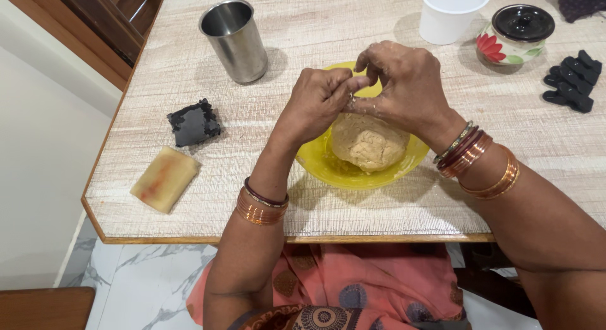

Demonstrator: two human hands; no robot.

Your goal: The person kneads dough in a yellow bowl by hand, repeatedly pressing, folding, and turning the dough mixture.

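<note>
A yellow bowl (328,169) sits near the table's front edge with a tan ball of dough (368,142) inside it. Both hands hover just above the bowl, fingertips meeting. My left hand (315,102) has its fingers bunched and pinched against the fingers of my right hand (404,84). The right hand's fingers are dusted with flour and bits of dough, and they rub against the left fingertips. Neither hand grips the dough ball itself. Bangles circle both wrists.
A steel tumbler (235,41) stands at the back left. A black square pad (194,122) and a yellowish block (165,179) lie at the left. A white cup (450,14), a flowered lidded pot (516,33) and black clips (571,82) sit at the back right.
</note>
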